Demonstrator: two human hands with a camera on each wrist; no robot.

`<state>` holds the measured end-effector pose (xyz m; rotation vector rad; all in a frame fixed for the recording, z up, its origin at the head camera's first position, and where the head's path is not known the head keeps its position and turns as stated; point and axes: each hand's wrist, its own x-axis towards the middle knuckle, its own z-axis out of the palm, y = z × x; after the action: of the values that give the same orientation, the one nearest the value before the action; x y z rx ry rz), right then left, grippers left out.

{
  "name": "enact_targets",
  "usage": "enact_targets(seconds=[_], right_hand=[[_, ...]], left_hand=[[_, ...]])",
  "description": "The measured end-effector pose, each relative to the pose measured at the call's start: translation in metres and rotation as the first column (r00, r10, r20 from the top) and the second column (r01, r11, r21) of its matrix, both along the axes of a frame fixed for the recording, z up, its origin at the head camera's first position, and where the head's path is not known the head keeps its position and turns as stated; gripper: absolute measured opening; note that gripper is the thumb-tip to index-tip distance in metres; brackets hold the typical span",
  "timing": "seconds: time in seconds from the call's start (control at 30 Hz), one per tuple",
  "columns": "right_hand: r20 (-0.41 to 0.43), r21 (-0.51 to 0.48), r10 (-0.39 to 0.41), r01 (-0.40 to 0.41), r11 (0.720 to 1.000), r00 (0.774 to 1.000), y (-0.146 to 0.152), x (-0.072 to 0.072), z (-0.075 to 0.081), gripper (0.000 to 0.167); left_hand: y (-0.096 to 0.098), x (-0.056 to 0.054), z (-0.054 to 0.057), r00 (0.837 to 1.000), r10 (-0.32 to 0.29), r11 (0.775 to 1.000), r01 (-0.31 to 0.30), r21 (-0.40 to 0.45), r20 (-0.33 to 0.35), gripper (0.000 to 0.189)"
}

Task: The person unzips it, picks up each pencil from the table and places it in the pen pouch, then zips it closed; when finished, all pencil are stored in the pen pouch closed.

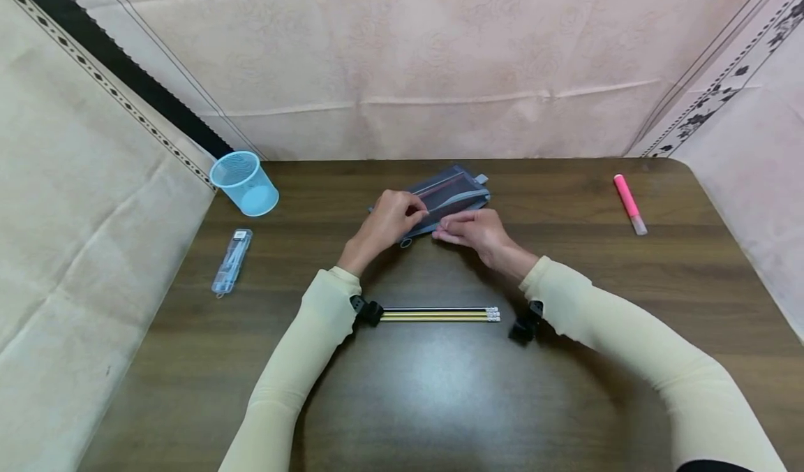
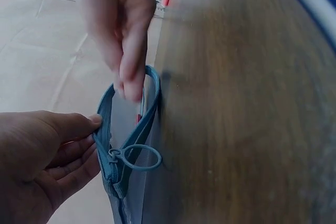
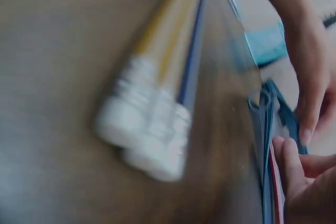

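Observation:
A dark mesh zip pouch (image 1: 449, 196) lies at the back of the table, its blue zipper parted. My left hand (image 1: 391, 220) pinches one edge of the opening between thumb and fingers. Beside the zipper's ring pull (image 2: 142, 157), the left wrist view shows the mouth held apart. My right hand (image 1: 471, 233) is at the pouch's near edge, its straight fingers (image 2: 134, 72) pointing down into the mouth. Inside shows something thin and red (image 2: 138, 119). Three pencils (image 1: 440, 315) with white eraser ends lie side by side in front of the hands.
A light blue cup (image 1: 245, 182) is at the table's back left corner. Nearer along the left edge lies a small clear blue case (image 1: 232, 262). A pink marker (image 1: 630, 204) lies at the back right. Pale cloth hangs behind the table (image 1: 678, 262).

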<state>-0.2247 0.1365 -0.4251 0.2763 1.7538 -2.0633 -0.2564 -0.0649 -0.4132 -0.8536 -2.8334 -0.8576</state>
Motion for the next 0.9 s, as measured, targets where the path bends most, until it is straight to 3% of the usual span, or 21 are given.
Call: enact_targets(seconds=[0.1, 0.17, 0.2, 0.23, 0.3, 0.37, 0.43, 0.47, 0.53, 0.6, 0.9], right_hand=[[-0.156, 0.146, 0.147, -0.124, 0.981, 0.977, 0.000, 0.022, 0.002, 0.029], [-0.281, 0.324, 0.300, -0.204, 0.924, 0.912, 0.000, 0.037, 0.002, 0.022], [-0.336, 0.424, 0.382, -0.224, 0.878, 0.861, 0.000, 0.045, 0.002, 0.019], [-0.390, 0.524, 0.465, -0.224, 0.822, 0.795, -0.001, 0.052, 0.003, 0.016], [-0.472, 0.679, 0.601, -0.169, 0.714, 0.646, -0.002, 0.064, 0.004, 0.012], [-0.511, 0.762, 0.691, -0.102, 0.639, 0.511, -0.003, 0.075, 0.005, 0.009], [-0.521, 0.807, 0.750, -0.051, 0.588, 0.408, -0.005, 0.083, 0.004, 0.007], [-0.515, 0.819, 0.768, -0.047, 0.572, 0.380, -0.006, 0.086, 0.004, 0.006], [-0.499, 0.838, 0.794, -0.041, 0.544, 0.349, -0.006, 0.092, 0.002, 0.006], [-0.484, 0.852, 0.809, -0.030, 0.522, 0.333, -0.006, 0.095, -0.001, 0.008], [-0.428, 0.895, 0.848, 0.019, 0.445, 0.313, -0.005, 0.100, -0.004, 0.011]], left_hand=[[-0.002, 0.000, -0.001, 1.000, -0.003, 1.000, 0.003, 0.012, 0.007, 0.015], [-0.004, 0.000, -0.002, 1.000, -0.008, 1.000, 0.007, 0.019, 0.010, 0.015], [-0.005, 0.000, -0.002, 1.000, -0.010, 1.000, 0.010, 0.023, 0.014, 0.015], [-0.006, 0.000, -0.003, 1.000, -0.014, 1.000, 0.014, 0.026, 0.016, 0.015], [-0.007, -0.001, -0.003, 1.000, -0.021, 0.999, 0.020, 0.042, 0.019, 0.016], [-0.009, -0.001, -0.003, 1.000, -0.021, 0.998, 0.020, 0.060, 0.020, 0.016], [-0.011, -0.001, -0.004, 1.000, -0.023, 0.997, 0.021, 0.078, 0.021, 0.016], [-0.012, -0.002, -0.004, 0.999, -0.024, 0.996, 0.022, 0.085, 0.023, 0.016], [-0.013, -0.002, -0.004, 0.999, -0.027, 0.996, 0.025, 0.091, 0.027, 0.016], [-0.013, -0.001, -0.005, 0.999, -0.030, 0.995, 0.027, 0.094, 0.033, 0.017], [-0.012, -0.001, -0.008, 0.998, -0.017, 0.996, 0.012, 0.088, 0.061, 0.016]])
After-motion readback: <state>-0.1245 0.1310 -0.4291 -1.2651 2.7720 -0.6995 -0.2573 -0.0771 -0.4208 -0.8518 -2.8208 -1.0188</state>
